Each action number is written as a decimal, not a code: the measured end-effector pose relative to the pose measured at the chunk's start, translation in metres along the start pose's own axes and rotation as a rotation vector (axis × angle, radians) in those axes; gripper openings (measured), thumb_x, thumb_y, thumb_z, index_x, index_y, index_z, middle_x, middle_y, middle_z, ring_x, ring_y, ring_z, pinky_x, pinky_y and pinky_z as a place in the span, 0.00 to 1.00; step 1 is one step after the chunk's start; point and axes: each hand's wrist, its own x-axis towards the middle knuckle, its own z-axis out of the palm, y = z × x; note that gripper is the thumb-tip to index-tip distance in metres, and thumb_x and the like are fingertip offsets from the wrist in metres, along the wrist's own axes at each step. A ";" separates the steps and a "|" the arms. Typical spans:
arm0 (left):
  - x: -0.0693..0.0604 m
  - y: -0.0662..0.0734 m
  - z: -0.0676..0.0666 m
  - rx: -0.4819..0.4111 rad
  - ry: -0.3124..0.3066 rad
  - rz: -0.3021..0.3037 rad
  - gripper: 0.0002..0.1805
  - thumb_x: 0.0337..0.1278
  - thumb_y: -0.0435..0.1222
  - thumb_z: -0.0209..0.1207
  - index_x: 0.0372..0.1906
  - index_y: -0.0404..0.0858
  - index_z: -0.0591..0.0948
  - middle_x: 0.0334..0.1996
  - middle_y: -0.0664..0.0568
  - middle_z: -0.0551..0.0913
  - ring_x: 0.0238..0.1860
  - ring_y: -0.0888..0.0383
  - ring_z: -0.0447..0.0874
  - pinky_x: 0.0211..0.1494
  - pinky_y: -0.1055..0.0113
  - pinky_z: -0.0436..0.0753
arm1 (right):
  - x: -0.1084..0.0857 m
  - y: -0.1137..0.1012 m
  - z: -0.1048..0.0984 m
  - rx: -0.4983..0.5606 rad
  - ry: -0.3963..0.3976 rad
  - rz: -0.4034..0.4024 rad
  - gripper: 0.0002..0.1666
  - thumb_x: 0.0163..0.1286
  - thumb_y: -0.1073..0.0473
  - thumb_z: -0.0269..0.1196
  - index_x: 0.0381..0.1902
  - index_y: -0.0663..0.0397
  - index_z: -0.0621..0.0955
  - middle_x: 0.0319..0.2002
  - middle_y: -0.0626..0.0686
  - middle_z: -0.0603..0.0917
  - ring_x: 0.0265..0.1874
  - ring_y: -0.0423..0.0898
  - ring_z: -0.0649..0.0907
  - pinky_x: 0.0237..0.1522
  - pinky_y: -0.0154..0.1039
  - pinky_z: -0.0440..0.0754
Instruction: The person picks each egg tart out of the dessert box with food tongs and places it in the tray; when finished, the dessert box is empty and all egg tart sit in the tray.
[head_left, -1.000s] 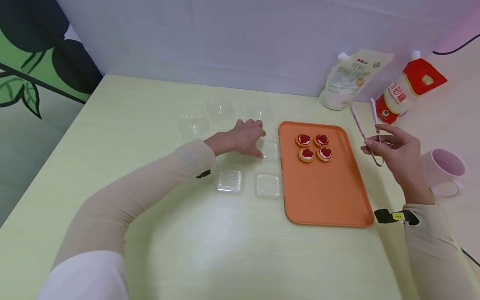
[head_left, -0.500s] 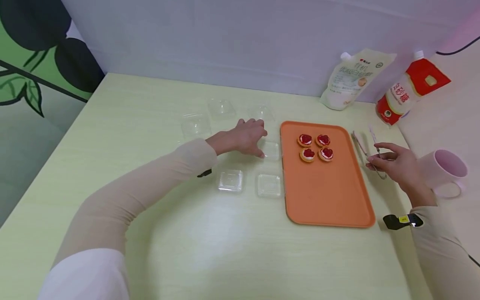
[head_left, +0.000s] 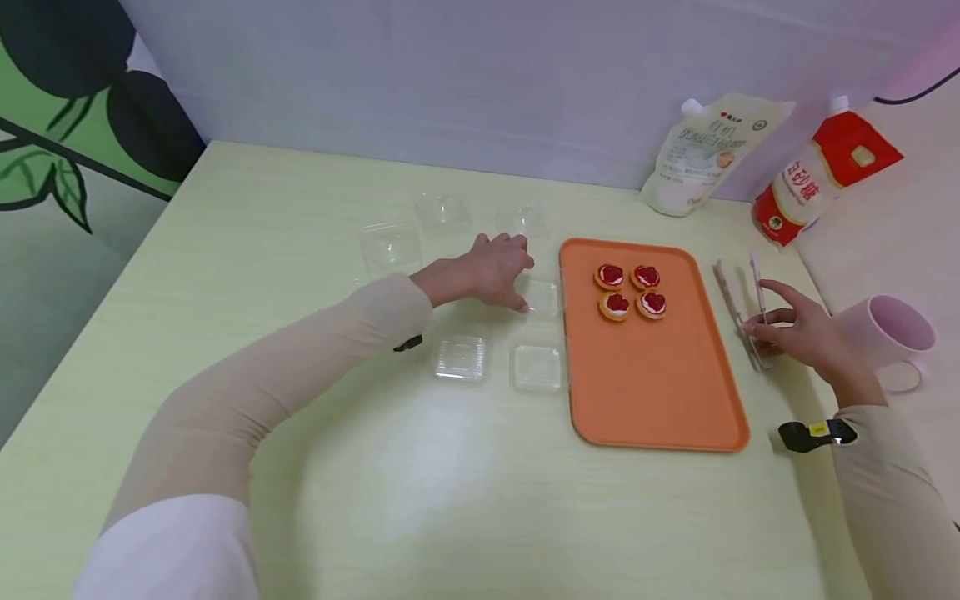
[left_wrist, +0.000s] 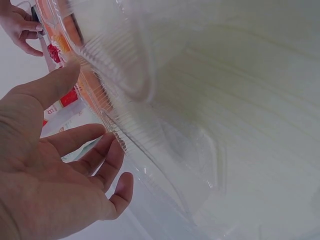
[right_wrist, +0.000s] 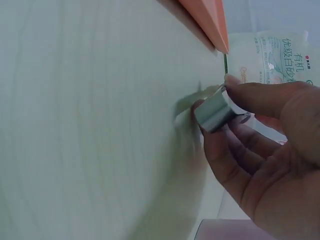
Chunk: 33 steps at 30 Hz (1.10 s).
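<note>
My left hand (head_left: 491,271) is spread over a clear plastic container whose lid is folded back. In the left wrist view the fingertips (left_wrist: 115,142) touch its ribbed edge, loosely bent, the thumb apart from them. Several more clear plastic boxes (head_left: 460,358) stand open around it. Right of the orange tray (head_left: 652,392), my right hand (head_left: 802,329) pinches metal tongs (right_wrist: 216,111) at their bent end between thumb and fingers; the tongs' arms point away, low at the table. Several small tarts (head_left: 615,306) with cream and red topping sit on the tray's far half.
A pink mug (head_left: 896,329) stands right of my right hand. At the back right are a pale spouted pouch (head_left: 708,154) and a red and white sugar pouch (head_left: 813,175). A grey wall cloth (head_left: 420,83) borders the far table edge.
My right hand has lowered the tongs toward the table beside the tray, moving slightly nearer and to the right. The left hand has stayed at the container.
</note>
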 end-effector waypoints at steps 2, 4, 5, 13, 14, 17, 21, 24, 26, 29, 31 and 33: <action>0.000 0.000 0.000 0.000 0.000 0.002 0.39 0.55 0.54 0.68 0.68 0.40 0.74 0.62 0.47 0.70 0.62 0.47 0.67 0.61 0.50 0.65 | 0.001 -0.001 -0.003 -0.052 -0.008 0.023 0.51 0.73 0.53 0.61 0.80 0.54 0.43 0.46 0.61 0.80 0.30 0.38 0.84 0.36 0.33 0.85; 0.001 0.000 -0.001 0.001 0.000 0.004 0.39 0.55 0.54 0.68 0.68 0.39 0.74 0.62 0.47 0.70 0.62 0.47 0.67 0.61 0.50 0.65 | 0.001 -0.002 -0.006 -0.113 -0.020 0.048 0.52 0.73 0.51 0.61 0.80 0.54 0.42 0.52 0.71 0.75 0.33 0.42 0.84 0.36 0.33 0.84; 0.001 0.001 -0.001 0.002 0.000 0.004 0.39 0.55 0.54 0.68 0.68 0.39 0.74 0.62 0.47 0.70 0.62 0.47 0.67 0.61 0.50 0.65 | 0.002 -0.002 -0.007 -0.143 -0.027 0.060 0.53 0.73 0.49 0.61 0.80 0.54 0.42 0.55 0.74 0.72 0.35 0.44 0.83 0.36 0.33 0.83; 0.002 0.001 -0.002 0.003 0.000 -0.003 0.39 0.55 0.54 0.68 0.68 0.39 0.74 0.61 0.47 0.70 0.61 0.47 0.68 0.60 0.51 0.66 | 0.004 -0.006 -0.011 -0.245 -0.011 0.163 0.57 0.70 0.40 0.62 0.79 0.60 0.45 0.59 0.78 0.67 0.49 0.65 0.76 0.37 0.40 0.81; 0.002 0.001 -0.002 0.003 0.001 -0.002 0.38 0.55 0.54 0.68 0.68 0.39 0.74 0.61 0.47 0.70 0.61 0.47 0.68 0.60 0.51 0.66 | 0.004 -0.007 -0.011 -0.249 -0.009 0.174 0.57 0.70 0.39 0.62 0.79 0.61 0.46 0.60 0.78 0.67 0.50 0.66 0.76 0.38 0.41 0.81; 0.002 0.002 -0.003 -0.002 0.003 0.003 0.38 0.55 0.53 0.69 0.68 0.39 0.74 0.61 0.46 0.70 0.61 0.47 0.68 0.60 0.51 0.66 | 0.003 -0.010 -0.011 -0.261 -0.001 0.193 0.56 0.69 0.39 0.62 0.78 0.63 0.49 0.61 0.78 0.67 0.51 0.68 0.76 0.39 0.45 0.82; 0.002 0.002 -0.003 0.006 -0.002 0.004 0.39 0.55 0.53 0.69 0.68 0.39 0.74 0.61 0.46 0.70 0.61 0.47 0.68 0.60 0.51 0.66 | 0.001 -0.014 -0.010 -0.272 -0.012 0.212 0.56 0.69 0.39 0.62 0.78 0.63 0.48 0.62 0.79 0.65 0.53 0.70 0.73 0.42 0.51 0.82; 0.003 0.002 -0.002 0.013 -0.006 0.002 0.39 0.55 0.54 0.68 0.68 0.39 0.74 0.61 0.46 0.70 0.61 0.47 0.68 0.60 0.51 0.66 | -0.001 -0.022 -0.006 -0.294 0.014 0.203 0.56 0.70 0.38 0.60 0.78 0.63 0.47 0.64 0.80 0.62 0.56 0.73 0.70 0.45 0.58 0.81; 0.003 0.002 -0.001 0.012 -0.006 -0.003 0.40 0.55 0.54 0.68 0.69 0.39 0.73 0.62 0.46 0.70 0.62 0.47 0.68 0.60 0.51 0.67 | -0.003 -0.033 -0.001 -0.306 0.070 0.172 0.55 0.70 0.38 0.59 0.78 0.64 0.48 0.65 0.79 0.61 0.58 0.74 0.68 0.47 0.62 0.80; 0.002 0.001 -0.001 0.016 -0.003 -0.010 0.40 0.55 0.55 0.68 0.69 0.40 0.73 0.62 0.46 0.70 0.62 0.46 0.68 0.60 0.50 0.67 | -0.004 -0.055 0.008 -0.302 0.181 0.095 0.53 0.70 0.38 0.59 0.78 0.62 0.53 0.65 0.77 0.65 0.60 0.73 0.69 0.48 0.63 0.81; 0.002 0.000 0.000 0.017 -0.001 -0.017 0.39 0.54 0.55 0.69 0.68 0.40 0.74 0.62 0.46 0.70 0.62 0.46 0.68 0.60 0.50 0.67 | -0.004 -0.072 0.012 -0.278 0.238 0.045 0.51 0.69 0.37 0.60 0.78 0.60 0.55 0.65 0.74 0.67 0.60 0.72 0.70 0.46 0.59 0.83; 0.001 0.000 0.000 0.019 0.000 -0.023 0.39 0.54 0.55 0.69 0.68 0.41 0.74 0.62 0.47 0.71 0.62 0.47 0.68 0.60 0.50 0.67 | -0.004 -0.089 0.016 -0.258 0.272 0.007 0.50 0.69 0.37 0.61 0.78 0.57 0.57 0.65 0.73 0.69 0.60 0.70 0.71 0.43 0.53 0.85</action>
